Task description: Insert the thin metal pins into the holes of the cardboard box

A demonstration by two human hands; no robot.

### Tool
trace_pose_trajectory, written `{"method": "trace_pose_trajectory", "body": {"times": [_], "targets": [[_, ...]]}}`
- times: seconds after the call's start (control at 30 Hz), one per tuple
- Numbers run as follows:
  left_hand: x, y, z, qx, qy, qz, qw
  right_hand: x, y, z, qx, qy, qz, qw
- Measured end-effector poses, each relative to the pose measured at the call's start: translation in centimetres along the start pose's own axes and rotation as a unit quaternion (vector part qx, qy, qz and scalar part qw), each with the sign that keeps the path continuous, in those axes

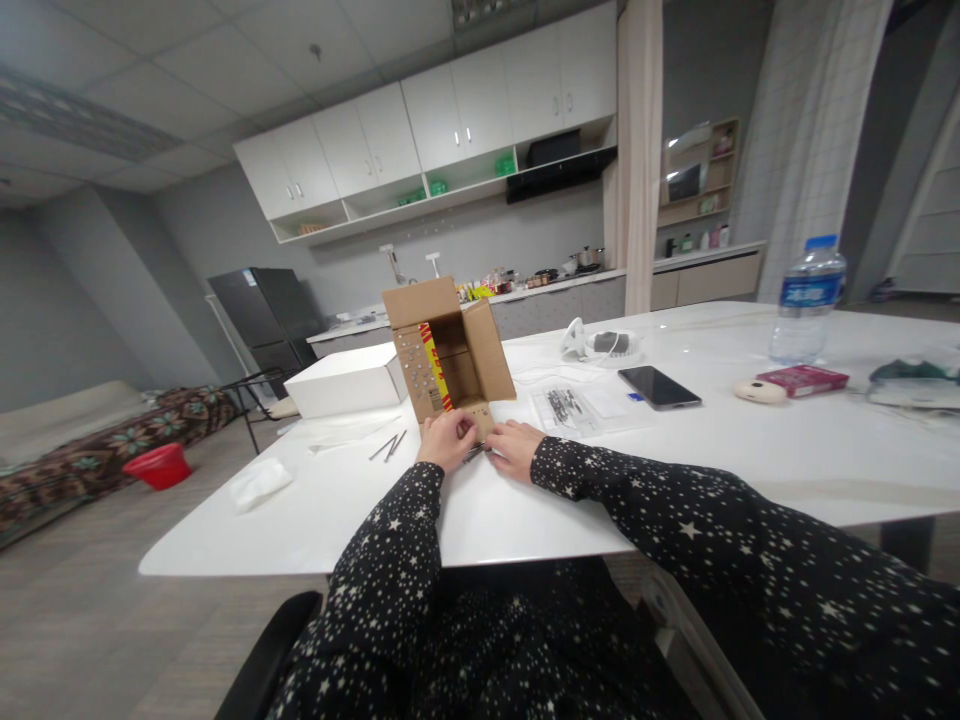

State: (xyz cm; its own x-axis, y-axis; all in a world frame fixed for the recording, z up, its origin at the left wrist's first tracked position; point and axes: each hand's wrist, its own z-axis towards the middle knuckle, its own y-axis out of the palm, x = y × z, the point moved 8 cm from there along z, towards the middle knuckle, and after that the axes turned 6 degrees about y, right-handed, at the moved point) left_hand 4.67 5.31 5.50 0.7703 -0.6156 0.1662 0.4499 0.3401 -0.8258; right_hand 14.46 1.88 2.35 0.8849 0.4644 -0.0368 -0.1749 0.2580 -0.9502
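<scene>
The left hand [448,440] and the right hand [514,450] sit close together over the white table [525,525], and the relation that matters lies in the narrow gap between them: a few small dark metal pieces [473,454] rest there, just off the right fingertips and inward of the left palm. Their long axis seems to slant, running from the left hand's wrist side up toward the right fingertips; the right hand looks the nearer of the two, though whether it touches them is too small to tell. The left fingers are curled with the thumb bent in, the right fingers reach out low and loosely bent; I cannot tell whether either hand grips anything. Directly beyond both hands stands an open cardboard box [453,352], its mouth facing them and its lower flap [481,422] coming down just past the left fingers. Left of the left hand lie slim metal rods [395,446], slanted and apart from it, with a white box [345,382] farther out. Beyond the right hand is a clear plastic bag [600,404], then a phone [660,387] farther to its right.
</scene>
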Motion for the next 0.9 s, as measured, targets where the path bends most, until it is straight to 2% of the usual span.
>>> {"method": "trace_pose_trajectory", "body": {"times": [0.27, 0.53, 0.9], "targets": [[-0.6, -0.2, 0.0, 0.003, -0.029, 0.010, 1.000, 0.0, 0.2, 0.1, -0.002, 0.001, 0.001, 1.000], [-1.8, -0.1, 0.0, 0.040, -0.051, 0.038, 0.997, 0.1, 0.2, 0.1, 0.000, 0.005, 0.003, 1.000], [-1.3, 0.4, 0.2, 0.027, -0.029, 0.058, 0.998, 0.1, 0.3, 0.1, 0.000, 0.006, 0.005, 1.000]]}}
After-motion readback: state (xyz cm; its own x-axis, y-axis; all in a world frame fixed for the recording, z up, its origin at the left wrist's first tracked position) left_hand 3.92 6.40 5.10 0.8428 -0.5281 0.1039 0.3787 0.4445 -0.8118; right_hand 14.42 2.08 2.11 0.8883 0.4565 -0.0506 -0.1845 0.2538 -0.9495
